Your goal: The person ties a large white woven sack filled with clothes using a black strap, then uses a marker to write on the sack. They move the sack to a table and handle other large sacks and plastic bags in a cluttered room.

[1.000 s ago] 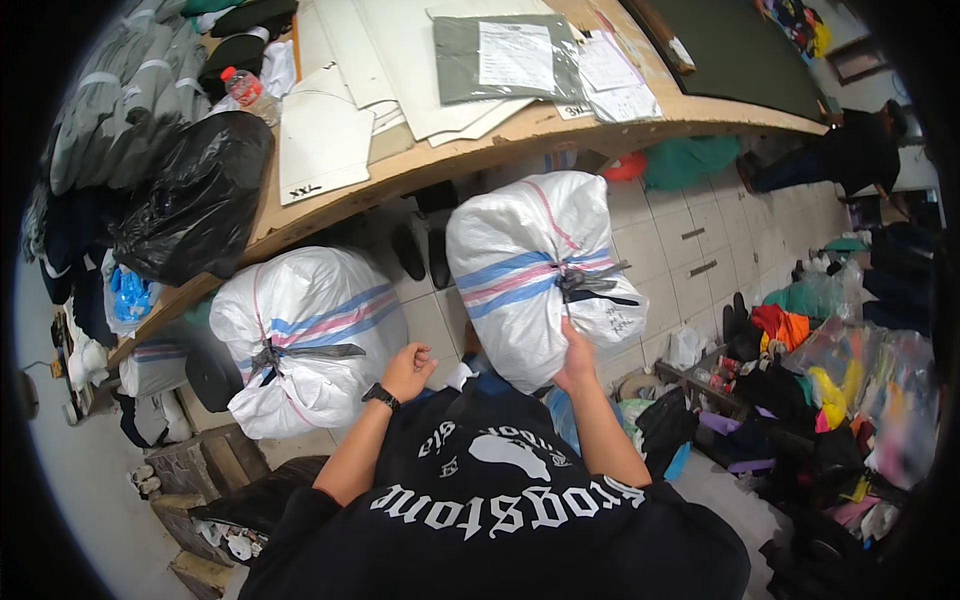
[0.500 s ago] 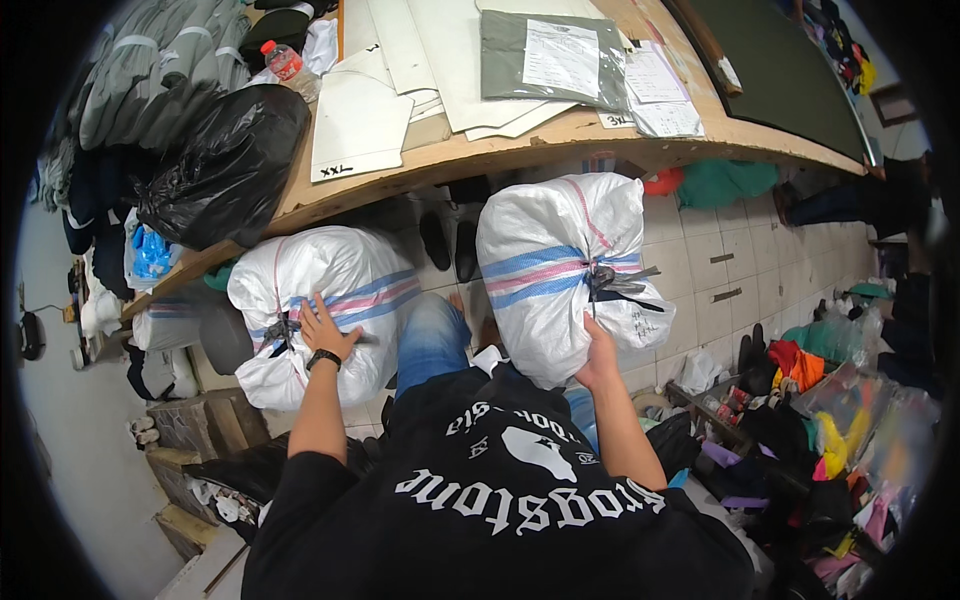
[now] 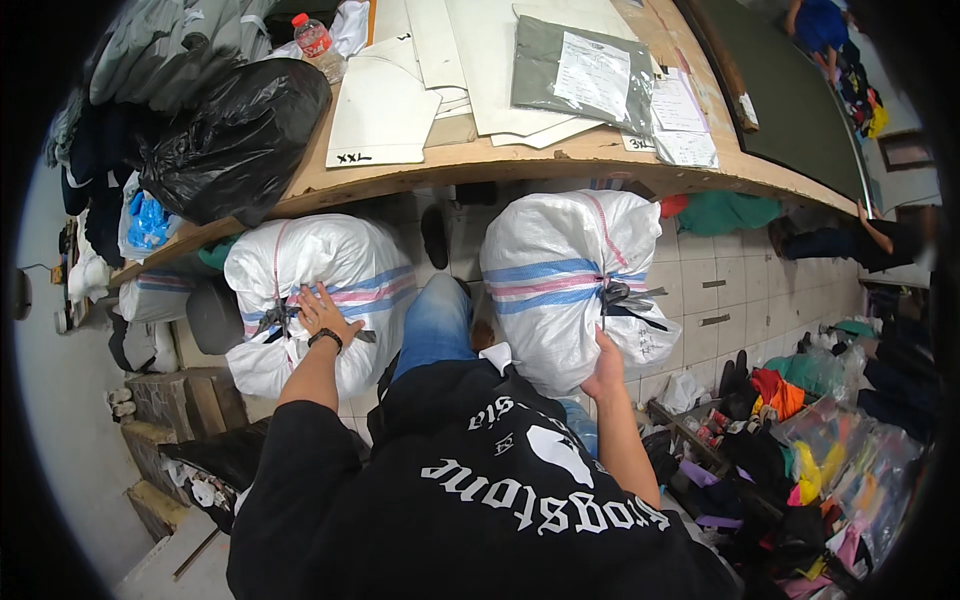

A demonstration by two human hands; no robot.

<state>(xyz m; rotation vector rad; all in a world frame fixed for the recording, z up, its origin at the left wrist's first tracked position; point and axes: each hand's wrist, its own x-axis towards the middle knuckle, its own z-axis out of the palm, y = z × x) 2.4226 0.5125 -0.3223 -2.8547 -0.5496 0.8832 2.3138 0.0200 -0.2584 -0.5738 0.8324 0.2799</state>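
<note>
Two bulging white woven sacks with blue and pink stripes flank my legs. On the left sack (image 3: pixel 330 240), my left hand (image 3: pixel 325 315) lies with its fingers spread, beside a dark tie at the gathered mouth. The right sack (image 3: pixel 535 235) is closed with a dark tie (image 3: pixel 625 296) too. Below that tie, my right hand (image 3: pixel 604 368) grips the sack's near right side; its thumb points up and its other fingers are largely hidden behind the fabric.
Ahead stands a wooden table (image 3: pixel 400 178) bearing white pattern pieces (image 3: pixel 380 115), a bagged olive garment (image 3: pixel 535 65) and a bottle (image 3: pixel 312 40). A black plastic bag (image 3: pixel 235 140) sits at its left. Cloth heaps (image 3: pixel 790 480) lie right. Another person (image 3: pixel 850 245) is at far right.
My view has shifted slightly, so the table items appear farther right. Both hands stay on their sacks. One dark shoe between the sacks is no longer visible.
</note>
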